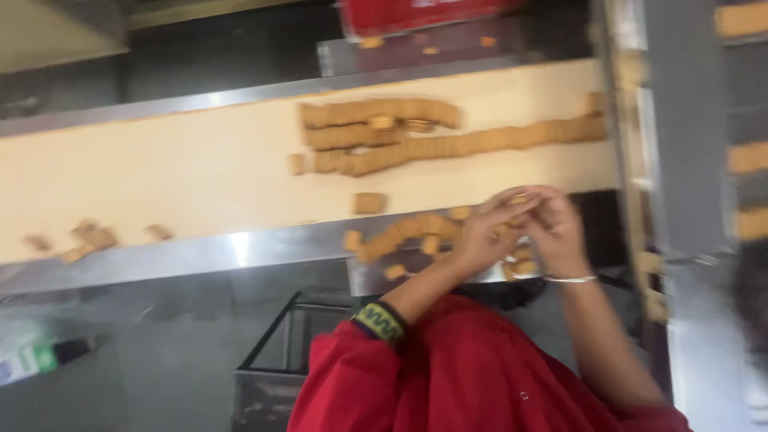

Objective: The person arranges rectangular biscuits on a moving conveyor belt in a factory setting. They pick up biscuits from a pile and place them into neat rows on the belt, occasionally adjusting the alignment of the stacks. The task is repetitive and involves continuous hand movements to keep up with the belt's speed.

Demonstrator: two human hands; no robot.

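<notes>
Cream conveyor belt (pixel 200 172) carries rows of biscuits (pixel 448 144) at far right. We gather a biscuit stack (pixel 516 228) at its near edge, left hand (pixel 480 236) and right hand (pixel 556 228) closed around it. Squaring the stack calls for even pressure.

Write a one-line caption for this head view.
Both hands, left hand and right hand, meet over loose biscuits at the steel edge of a cream conveyor belt.

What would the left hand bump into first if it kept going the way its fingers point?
Probably the right hand, which it already seems to touch; the left hand points rightward over the biscuits. Blur hides depth.
</notes>
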